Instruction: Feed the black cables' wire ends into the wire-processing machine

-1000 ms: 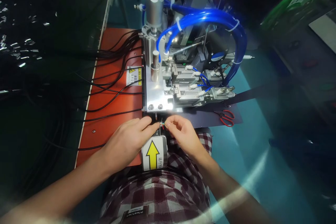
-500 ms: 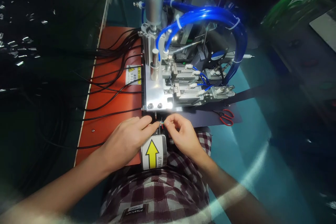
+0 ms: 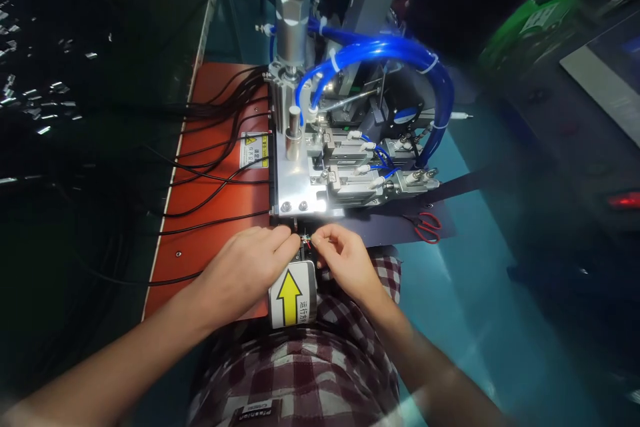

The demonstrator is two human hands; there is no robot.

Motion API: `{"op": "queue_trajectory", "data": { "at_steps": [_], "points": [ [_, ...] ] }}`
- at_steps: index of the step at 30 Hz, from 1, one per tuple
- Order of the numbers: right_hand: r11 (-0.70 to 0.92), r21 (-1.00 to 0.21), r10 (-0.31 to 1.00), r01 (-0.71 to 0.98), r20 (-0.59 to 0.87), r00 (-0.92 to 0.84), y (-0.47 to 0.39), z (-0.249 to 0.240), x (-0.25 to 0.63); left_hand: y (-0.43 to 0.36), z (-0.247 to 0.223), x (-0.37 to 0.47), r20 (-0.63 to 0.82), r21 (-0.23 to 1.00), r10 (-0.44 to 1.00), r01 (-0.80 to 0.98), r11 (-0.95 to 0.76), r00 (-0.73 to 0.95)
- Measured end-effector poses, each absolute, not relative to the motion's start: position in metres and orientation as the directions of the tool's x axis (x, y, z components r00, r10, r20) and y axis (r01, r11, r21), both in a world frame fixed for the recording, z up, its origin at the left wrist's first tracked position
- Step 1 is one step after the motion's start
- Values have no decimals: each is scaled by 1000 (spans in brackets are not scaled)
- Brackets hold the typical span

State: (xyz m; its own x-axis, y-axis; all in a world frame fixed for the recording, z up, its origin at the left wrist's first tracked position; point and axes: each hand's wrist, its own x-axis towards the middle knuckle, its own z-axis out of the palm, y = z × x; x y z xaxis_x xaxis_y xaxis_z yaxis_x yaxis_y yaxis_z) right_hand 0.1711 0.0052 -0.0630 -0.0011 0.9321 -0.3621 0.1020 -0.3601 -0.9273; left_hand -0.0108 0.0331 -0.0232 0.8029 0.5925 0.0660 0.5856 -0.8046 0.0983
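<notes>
Between my two hands, at the front edge of the metal machine (image 3: 295,183), is a small part with thin wires (image 3: 306,239), one of them red. My left hand (image 3: 250,263) comes from the left with its fingers bent together, fingertips at the part's left side. From the right, my right hand (image 3: 345,257) pinches at the part's right side with thumb and forefinger. The part is too small to make out in detail. Just below the fingers is a white label with a yellow arrow (image 3: 290,293).
Black cables (image 3: 220,217) cross the orange-red panel (image 3: 215,187) on the left. Blue tubes (image 3: 390,47) arch over the machine's cylinders. Red-handled scissors (image 3: 427,227) lie on the dark plate to the right. A green object (image 3: 525,27) stands at the upper right.
The camera view has shifted slightly, so the machine appears a little lower and to the left. My hands stay at the small part, with the left fingers slightly more bent.
</notes>
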Motion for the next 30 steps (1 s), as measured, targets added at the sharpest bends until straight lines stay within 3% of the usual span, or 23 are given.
{"op": "queue_trajectory", "data": {
  "at_steps": [3, 6, 10, 13, 15, 18, 21, 24, 30],
  "points": [
    [-340, -939, 940, 45, -339, 38, -5, -66, 169, 33, -21, -11, 5, 87, 597, 595, -799, 802],
    [-323, -941, 946, 100, -318, 62, -13, -66, 163, 32, -20, -10, -27, 99, 598, 598, -796, 801],
    [-166, -901, 985, 402, -130, 115, -14, -57, 159, 33, -21, -10, -23, 107, 600, 599, -794, 799],
    [25, -745, 998, 666, 61, 31, -10, -46, 161, 33, -20, -10, -29, 118, 608, 607, -786, 793],
    [103, -677, 993, 729, 113, -35, -6, -42, 163, 33, -20, -10, -43, 126, 610, 610, -782, 791],
    [52, -759, 998, 649, 60, -10, -1, -45, 166, 32, -19, -10, -46, 133, 606, 606, -784, 794],
    [-202, -934, 979, 296, -203, 30, 4, -57, 168, 32, -20, -10, -35, 133, 606, 605, -785, 795],
    [-372, -928, 928, 10, -372, -8, 5, -67, 171, 32, -21, -10, -35, 125, 605, 604, -787, 796],
    [-261, -960, 965, 105, -256, 59, 5, -68, 164, 31, -20, -10, -43, 144, 609, 608, -781, 792]
  ]
}}
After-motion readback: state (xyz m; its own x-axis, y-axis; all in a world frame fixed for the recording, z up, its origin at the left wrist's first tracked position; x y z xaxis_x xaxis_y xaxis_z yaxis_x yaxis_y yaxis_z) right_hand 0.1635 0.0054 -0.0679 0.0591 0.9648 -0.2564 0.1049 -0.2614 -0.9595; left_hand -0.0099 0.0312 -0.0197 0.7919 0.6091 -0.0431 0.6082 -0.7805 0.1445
